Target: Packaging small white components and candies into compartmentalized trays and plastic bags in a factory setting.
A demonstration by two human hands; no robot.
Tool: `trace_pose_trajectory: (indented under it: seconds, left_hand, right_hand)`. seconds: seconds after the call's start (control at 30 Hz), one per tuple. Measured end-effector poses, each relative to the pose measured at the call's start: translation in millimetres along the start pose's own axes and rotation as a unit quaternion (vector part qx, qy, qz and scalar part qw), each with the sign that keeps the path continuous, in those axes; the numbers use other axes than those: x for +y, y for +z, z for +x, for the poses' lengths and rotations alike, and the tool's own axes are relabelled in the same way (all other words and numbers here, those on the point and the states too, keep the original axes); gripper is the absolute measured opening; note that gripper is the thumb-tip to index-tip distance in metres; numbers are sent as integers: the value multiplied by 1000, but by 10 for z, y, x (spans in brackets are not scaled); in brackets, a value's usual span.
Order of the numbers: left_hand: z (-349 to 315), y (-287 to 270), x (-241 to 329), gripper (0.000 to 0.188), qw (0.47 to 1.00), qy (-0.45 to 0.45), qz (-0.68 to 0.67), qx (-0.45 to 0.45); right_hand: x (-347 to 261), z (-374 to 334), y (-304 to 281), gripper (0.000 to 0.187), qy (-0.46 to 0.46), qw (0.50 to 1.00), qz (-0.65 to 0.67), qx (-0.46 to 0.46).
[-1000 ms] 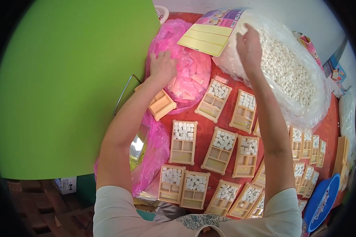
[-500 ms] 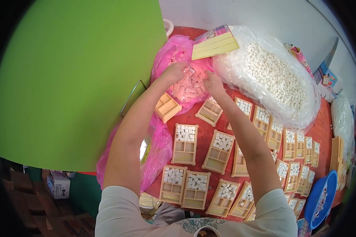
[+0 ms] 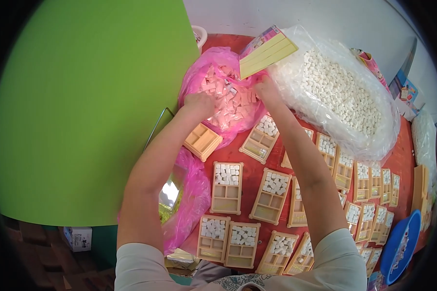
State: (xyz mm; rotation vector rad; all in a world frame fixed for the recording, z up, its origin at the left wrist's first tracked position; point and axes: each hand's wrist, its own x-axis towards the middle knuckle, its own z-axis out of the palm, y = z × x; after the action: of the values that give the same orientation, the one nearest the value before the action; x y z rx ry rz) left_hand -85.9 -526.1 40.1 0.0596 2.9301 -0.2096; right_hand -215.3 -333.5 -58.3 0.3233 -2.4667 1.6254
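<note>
A pink plastic bag (image 3: 189,77) lies open at the far side of the table, full of small packets (image 3: 233,104) that look pinkish through the plastic. My left hand (image 3: 200,105) is closed at the bag's left near rim, gripping the plastic. At the right rim, my right hand (image 3: 267,89) is also closed on the bag, its fingertips partly hidden. A folded card (image 3: 268,54) with a yellow face leans on the bag's back right edge. Just below my left hand sits a compartmented wooden tray (image 3: 202,141) with bare compartments.
Several wooden trays (image 3: 226,196) holding white cubes cover the red table (image 3: 250,165). A large clear bag of white cubes (image 3: 342,92) lies at the back right. A green panel (image 3: 92,111) stands along the left. A blue basin (image 3: 398,250) is at the right edge.
My left hand has moved from over the packets to the left near rim of the bag. The bag's mouth is spread wider, showing more packets. My right hand has shifted slightly up.
</note>
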Motion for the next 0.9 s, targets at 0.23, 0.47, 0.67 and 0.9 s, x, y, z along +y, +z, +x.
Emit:
trace_pose_trajectory:
  seconds: [0.23,0.47,0.67,0.9]
  left_hand:
    - [4,-19,-115,34,997,31,6,75]
    - [472,-9,55,39,998,14,43,38]
    - [696,352,80,29,908,-102,-368,174]
    - [533,281,-12,14,310,-78,-947,-41]
  right_hand:
    - [-448,-248,181,44,-74,964,-207,-152]
    - [-774,-553,372,55,-134,909,-374,-126]
    - [-631,-374,430,43,54,991,-17,-121]
    - [-1031,-512,695,37,0,998,-59,-24]
